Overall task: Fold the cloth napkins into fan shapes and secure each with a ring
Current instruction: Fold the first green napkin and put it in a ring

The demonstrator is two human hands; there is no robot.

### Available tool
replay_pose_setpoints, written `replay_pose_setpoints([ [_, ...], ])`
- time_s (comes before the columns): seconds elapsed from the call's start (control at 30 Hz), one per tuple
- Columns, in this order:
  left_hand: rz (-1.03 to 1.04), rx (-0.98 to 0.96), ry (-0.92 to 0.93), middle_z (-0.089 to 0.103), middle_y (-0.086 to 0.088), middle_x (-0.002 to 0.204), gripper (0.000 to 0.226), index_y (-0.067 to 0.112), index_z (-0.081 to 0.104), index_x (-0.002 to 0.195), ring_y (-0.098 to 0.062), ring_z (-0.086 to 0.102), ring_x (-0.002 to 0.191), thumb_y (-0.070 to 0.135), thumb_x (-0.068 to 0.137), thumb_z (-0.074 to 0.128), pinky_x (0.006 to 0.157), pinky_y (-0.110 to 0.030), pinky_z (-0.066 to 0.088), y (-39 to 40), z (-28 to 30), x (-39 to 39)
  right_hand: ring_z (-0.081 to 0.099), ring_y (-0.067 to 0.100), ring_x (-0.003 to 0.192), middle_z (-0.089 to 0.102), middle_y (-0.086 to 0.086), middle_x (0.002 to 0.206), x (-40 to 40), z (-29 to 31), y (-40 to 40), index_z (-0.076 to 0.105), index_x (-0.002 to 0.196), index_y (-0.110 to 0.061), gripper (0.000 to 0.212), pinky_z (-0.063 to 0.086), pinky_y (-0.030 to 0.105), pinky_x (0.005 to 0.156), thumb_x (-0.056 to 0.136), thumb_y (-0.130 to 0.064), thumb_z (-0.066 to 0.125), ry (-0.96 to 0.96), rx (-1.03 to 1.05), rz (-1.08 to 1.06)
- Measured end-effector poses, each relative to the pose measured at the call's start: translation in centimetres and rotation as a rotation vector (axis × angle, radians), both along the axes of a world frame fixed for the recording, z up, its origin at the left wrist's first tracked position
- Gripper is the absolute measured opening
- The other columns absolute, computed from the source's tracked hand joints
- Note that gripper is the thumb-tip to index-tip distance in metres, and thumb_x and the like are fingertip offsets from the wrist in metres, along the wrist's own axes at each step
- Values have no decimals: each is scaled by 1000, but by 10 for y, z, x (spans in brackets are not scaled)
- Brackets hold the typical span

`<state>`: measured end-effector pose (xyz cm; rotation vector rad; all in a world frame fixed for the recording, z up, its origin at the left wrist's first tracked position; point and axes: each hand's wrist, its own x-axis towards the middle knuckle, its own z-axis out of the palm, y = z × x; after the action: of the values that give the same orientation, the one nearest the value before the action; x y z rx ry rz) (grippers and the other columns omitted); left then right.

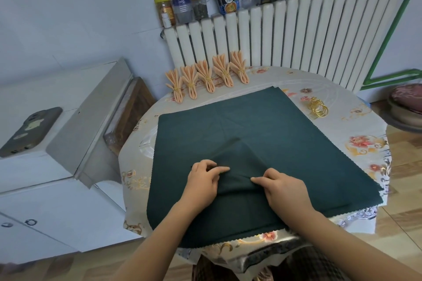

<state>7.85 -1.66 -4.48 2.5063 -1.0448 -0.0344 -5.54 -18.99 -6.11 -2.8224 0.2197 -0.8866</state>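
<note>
Floral oilcloth is covering the round table (pixel 365 125) you are working at, and a dark green napkin (pixel 262 125) is lying flat across most of it, its near edge hanging over the rim toward you. Your left hand (pixel 202 181) and right hand (pixel 284 186) are both sitting on the near-middle of the napkin, close together, each pinching up cloth between thumb and fingers so a raised ridge is forming between them. That ridge is running away from you toward the far edge, so the pleats are likely to stack side to side; both hands are equally near it. Further right, a pile of gold rings (pixel 317 107) is waiting just beside the napkin's far right corner, nearer your right hand. At the back, five peach fans (pixel 206 76) are standing in a row, each already ringed, before the radiator (pixel 296 36).
</note>
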Motion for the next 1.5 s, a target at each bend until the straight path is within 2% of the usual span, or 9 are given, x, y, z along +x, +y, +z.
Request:
replay_pose_setpoints([
  [0.1, -43, 273, -17, 44, 3, 130, 36, 33, 51, 129, -18, 36, 122, 20, 96, 45, 104, -27, 27, -7, 21, 7, 53, 15, 52, 57, -10, 63, 3, 2, 7, 75, 72, -25, 12, 37, 22, 39, 67, -19, 66, -21, -34, -28],
  [0.2, -102, 536, -97, 45, -3, 129, 36, 31, 53, 125, -23, 39, 122, 18, 92, 46, 105, -35, 25, -33, 50, 12, 48, 15, 50, 52, -10, 58, 6, 3, 12, 68, 58, -24, 30, 36, 26, 38, 78, -32, 47, -39, 26, -71],
  [0.37, -388, 485, -65, 43, 0, 137, 38, 26, 52, 128, -21, 33, 131, 10, 93, 48, 108, -37, 25, -93, 61, 19, 46, 15, 47, 50, -9, 55, 8, 5, 14, 64, 51, -23, 23, 34, 25, 38, 68, -27, 79, -14, -16, -80],
  [0.53, -514, 717, -64, 46, -1, 126, 37, 23, 51, 121, -22, 37, 123, 18, 87, 65, 101, -36, 28, -134, 61, 25, 47, 15, 47, 51, -10, 54, 8, 7, 14, 66, 51, -26, 21, 34, 23, 39, 57, -30, 86, 10, -13, -83],
  [0.7, -533, 951, -288, 45, -7, 125, 33, 21, 52, 121, -25, 36, 120, 25, 89, 60, 101, -36, 32, -150, 69, 17, 48, 13, 47, 51, -11, 54, 9, 5, 11, 66, 50, -29, 22, 34, 21, 41, 53, -31, 88, 10, 26, -95],
  [0.9, -508, 707, -284, 51, -8, 117, 28, 11, 46, 117, -28, 53, 107, 14, 90, 52, 78, -36, 40, -115, 62, -3, 48, 12, 47, 50, -12, 53, 9, 4, 10, 68, 50, -29, 22, 31, 21, 43, 52, -30, 89, -9, 45, -89],
  [1.03, -481, 481, -223, 50, -1, 131, 40, 29, 43, 139, -21, 42, 121, 29, 100, 37, 101, -33, 31, -78, 41, 2, 50, 13, 46, 53, -9, 53, 7, 1, 10, 68, 52, -26, 21, 34, 20, 43, 53, -25, 89, -53, 49, -76],
  [1.2, -429, 199, -135, 53, 3, 136, 54, 31, 55, 132, -18, 44, 126, 47, 92, 23, 103, -27, 23, -48, 12, 1, 56, 14, 53, 62, -8, 57, 5, -9, 6, 75, 68, -22, 14, 43, 23, 50, 62, -12, 83, -137, 90, -70],
  [1.5, -490, 137, -26, 40, 1, 149, 37, 24, 52, 135, -10, 27, 141, 19, 99, 46, 117, -18, 5, -39, 12, 11, 56, 20, 72, 58, -6, 78, 0, -3, 0, 73, 84, -19, 36, 45, 31, 63, 54, -8, 89, -92, 234, -106],
])
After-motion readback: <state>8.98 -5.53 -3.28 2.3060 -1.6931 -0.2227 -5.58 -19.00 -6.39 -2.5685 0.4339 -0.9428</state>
